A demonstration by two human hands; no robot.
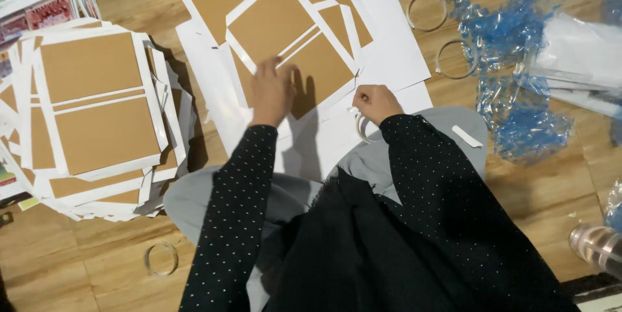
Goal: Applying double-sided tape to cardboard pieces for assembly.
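My left hand [271,89] lies flat, fingers spread, on a white sheet bearing two brown cardboard panels [285,40], pressing its lower edge. My right hand [376,101] is closed near the sheet's lower right corner, with a white tape roll [360,127] just under the wrist; the fingers seem to pinch the tape's end, though that is hard to make out. Under the sheet lie more brown-panelled sheets on large white paper [395,46]. Both sleeves are black with small white dots.
A tall pile of finished brown-and-white sheets [97,111] sits at the left. Empty tape rings [426,11] and crumpled blue plastic wrap [518,85] lie at the right on the wooden floor. Another ring [161,259] lies near my knee. A clear tape roll [596,244] is at the lower right.
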